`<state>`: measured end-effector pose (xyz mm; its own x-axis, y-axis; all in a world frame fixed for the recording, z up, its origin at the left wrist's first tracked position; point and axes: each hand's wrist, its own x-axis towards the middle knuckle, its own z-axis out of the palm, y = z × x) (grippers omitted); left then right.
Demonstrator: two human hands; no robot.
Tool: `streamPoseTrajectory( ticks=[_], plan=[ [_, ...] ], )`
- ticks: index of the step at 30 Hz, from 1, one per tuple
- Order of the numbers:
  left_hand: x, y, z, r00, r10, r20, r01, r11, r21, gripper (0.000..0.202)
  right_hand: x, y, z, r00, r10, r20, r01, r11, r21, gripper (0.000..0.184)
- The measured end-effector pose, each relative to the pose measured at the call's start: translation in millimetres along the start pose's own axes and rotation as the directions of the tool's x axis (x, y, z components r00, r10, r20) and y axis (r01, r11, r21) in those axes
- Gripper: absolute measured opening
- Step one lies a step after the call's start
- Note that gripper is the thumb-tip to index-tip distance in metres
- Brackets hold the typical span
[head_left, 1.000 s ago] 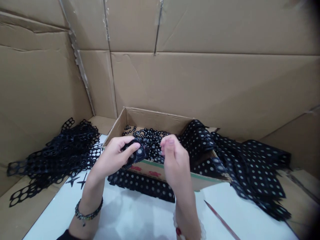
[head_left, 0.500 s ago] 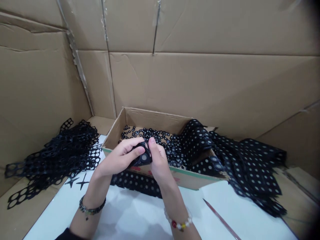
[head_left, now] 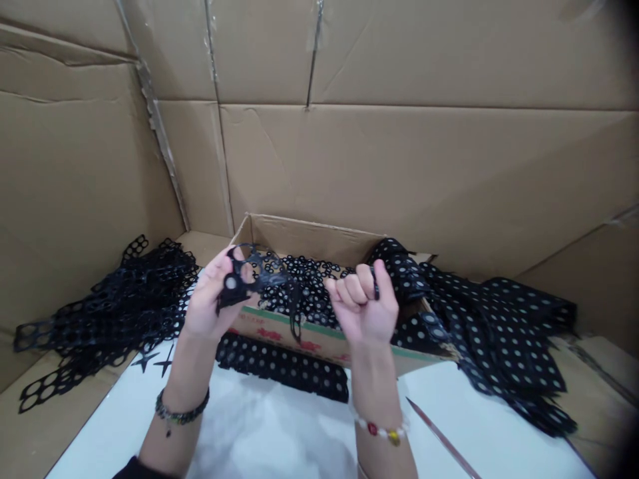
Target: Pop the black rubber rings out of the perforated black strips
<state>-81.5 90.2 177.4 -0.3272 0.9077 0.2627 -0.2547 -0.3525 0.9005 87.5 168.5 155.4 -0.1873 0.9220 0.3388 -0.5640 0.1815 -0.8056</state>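
Note:
My left hand (head_left: 204, 307) is closed on a black perforated sheet piece (head_left: 235, 287). Its loose webbing of open rings, blurred by motion, dangles to the right over a cardboard box (head_left: 359, 350). My right hand (head_left: 367, 313) is curled with the thumb up, apart from the sheet piece. A small black piece (head_left: 376, 287) shows between its thumb and forefinger, too little of it to name. Many small black rings (head_left: 319, 276) lie loose in the box below the hands.
Dotted black sheets (head_left: 494, 326) drape over the box's right end. Another dotted strip (head_left: 284, 366) lies before the box. A pile of black ring webbing (head_left: 120, 303) is at left. Pointed tweezers (head_left: 439, 436) rest on the white table (head_left: 279, 432). Cardboard walls (head_left: 424, 159) stand behind.
My hands have moved apart, the left going left with the sheet piece, the right going right. The sheet piece, bunched between both hands before, now hangs from my left hand with open webbing showing.

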Motion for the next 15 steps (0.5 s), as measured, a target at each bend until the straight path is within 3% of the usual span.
streamPoseTrajectory(
  ticks=[1,2,4,6,7,8,9,11,13,15],
  plan=[
    [1.6,2.4,-3.2,1.0,-0.015,0.012,0.014,0.995,0.102,0.027,2.6,-2.0,-10.3,0.999,-0.046,0.011,0.048,0.981,-0.186,0.05],
    [3.5,4.1,-5.9,0.998,-0.044,0.037,0.035,0.976,0.216,0.026,4.6,-3.1,-20.5,0.997,-0.07,0.023,0.073,0.91,-0.408,0.05],
    [7.2,5.2,-9.3,0.987,-0.12,0.106,0.066,0.908,0.415,0.024,7.5,-3.1,-39.1,0.998,-0.069,0.011,0.05,0.602,-0.797,0.043],
    [9.5,4.6,-9.7,0.964,-0.177,0.2,0.055,0.863,0.502,0.026,8.9,-2.6,-51.4,0.994,-0.093,-0.05,-0.023,0.271,-0.962,0.031],
    [9.8,4.1,-8.9,0.947,-0.194,0.255,0.04,0.861,0.507,0.029,8.7,-3.3,-53.7,0.988,-0.138,-0.071,-0.046,0.176,-0.983,0.03],
    [9.7,3.5,-7.6,0.928,-0.206,0.31,0.026,0.866,0.5,0.031,7.7,-5.1,-52.9,0.977,-0.198,-0.073,-0.047,0.136,-0.99,0.032],
    [9.3,2.9,-5.8,0.906,-0.224,0.36,0.02,0.87,0.492,0.029,5.5,-7.9,-49.1,0.964,-0.259,-0.059,-0.023,0.143,-0.989,0.032],
    [8.5,0.7,-1.7,0.873,-0.261,0.411,0.022,0.864,0.503,0.022,-2.2,-15.2,-33.4,0.943,-0.333,-0.027,0.062,0.256,-0.965,0.029],
    [8.1,-2.9,2.5,0.872,-0.283,0.4,0.026,0.842,0.539,0.021,-13.3,-20.7,-12.1,0.954,-0.298,0.011,0.137,0.404,-0.905,0.033],
    [7.9,-6.9,6.2,0.881,-0.277,0.383,0.011,0.821,0.571,0.025,-23.7,-20.3,7.7,0.975,-0.197,0.103,0.183,0.449,-0.875,0.036]
  ],
)
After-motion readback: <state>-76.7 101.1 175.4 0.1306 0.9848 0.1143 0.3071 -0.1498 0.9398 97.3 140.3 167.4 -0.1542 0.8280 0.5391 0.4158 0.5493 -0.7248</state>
